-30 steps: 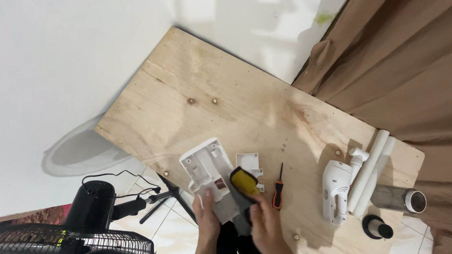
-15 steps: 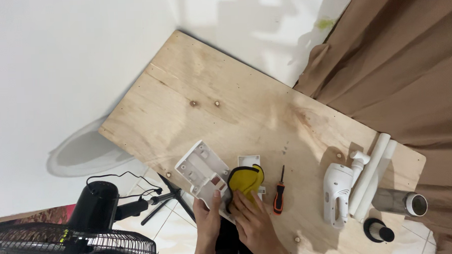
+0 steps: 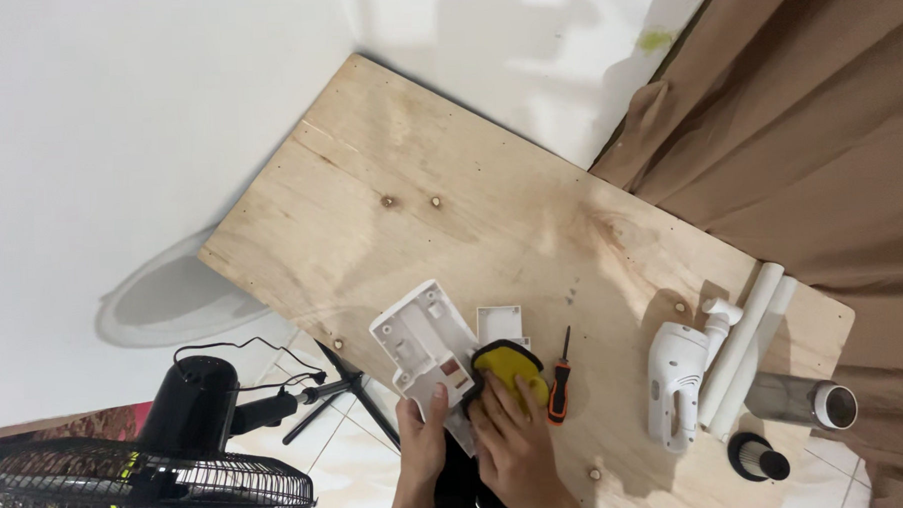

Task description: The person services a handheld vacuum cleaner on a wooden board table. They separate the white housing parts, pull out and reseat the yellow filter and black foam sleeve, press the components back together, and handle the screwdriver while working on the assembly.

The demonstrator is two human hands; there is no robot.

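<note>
At the far left a black pedestal fan with a wire grille (image 3: 149, 485) stands on the tiled floor beside the bare plywood board (image 3: 490, 213) that serves as a worktop, clear of the work. Near the board's front edge the left hand (image 3: 421, 437) grips the lower edge of an open white plastic housing (image 3: 427, 343), thumb on top, apparently to steady it, while the right hand (image 3: 513, 432) lies flat, fingers spread, pressing a yellow cloth pad with black trim (image 3: 510, 367) against that housing. Just right of the pad lies an orange-and-black screwdriver (image 3: 559, 375) within easy reach, and further right a white handheld vacuum body (image 3: 676, 381), two white tubes (image 3: 750, 344) and a metal cylinder (image 3: 802, 400) are set aside by the brown curtain (image 3: 808, 141).
</note>
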